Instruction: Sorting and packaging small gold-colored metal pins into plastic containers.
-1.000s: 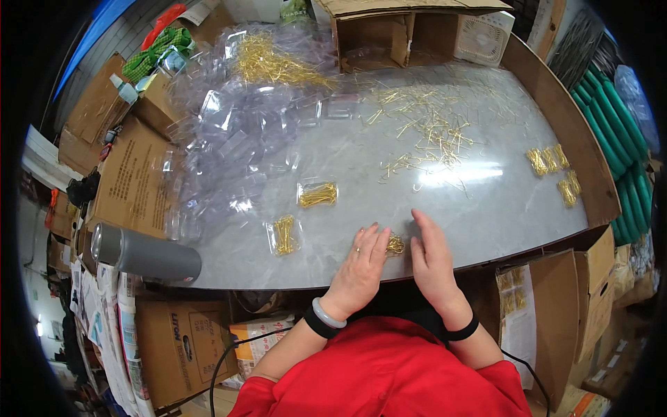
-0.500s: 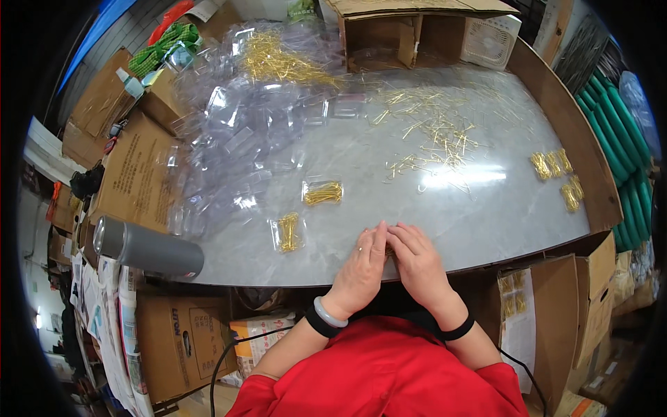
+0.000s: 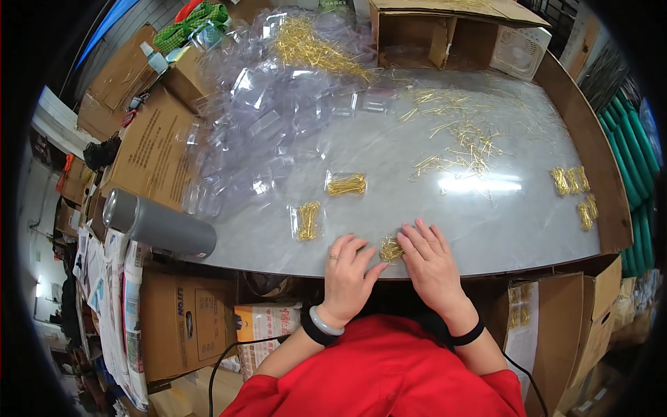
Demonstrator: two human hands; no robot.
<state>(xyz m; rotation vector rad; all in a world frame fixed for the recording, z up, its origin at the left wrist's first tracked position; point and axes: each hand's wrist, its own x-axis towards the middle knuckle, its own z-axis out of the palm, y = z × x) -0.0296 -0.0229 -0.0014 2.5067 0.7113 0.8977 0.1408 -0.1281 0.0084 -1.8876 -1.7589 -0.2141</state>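
A small bunch of gold-coloured wire hooks (image 3: 390,249) lies on the table near its front edge, between my hands. My left hand (image 3: 349,274) rests to its left, fingers slightly bent and apart, with thumb pointing toward the bunch. Fingers stretched out, my right hand (image 3: 432,267) lies flat at the bunch's right side; its thumb side seems to touch the hooks. Two clear plastic boxes filled with gold hooks, one upright (image 3: 308,221) and one sideways (image 3: 347,184), sit farther left. Loose gold hooks (image 3: 472,142) are scattered beyond my right hand.
A heap of clear plastic boxes (image 3: 257,125) covers the left side, topped by a gold hook pile (image 3: 313,48). A grey bottle (image 3: 163,222) lies at the left edge. Bundled hooks (image 3: 571,181) sit by the right cardboard wall (image 3: 590,139). Behind stand a cardboard box (image 3: 413,38) and white fan (image 3: 520,52).
My hands were pressed together over the bunch; now they have parted, the left moving leftward and the right staying beside it. The bunch shows uncovered. The whole view has shifted slightly.
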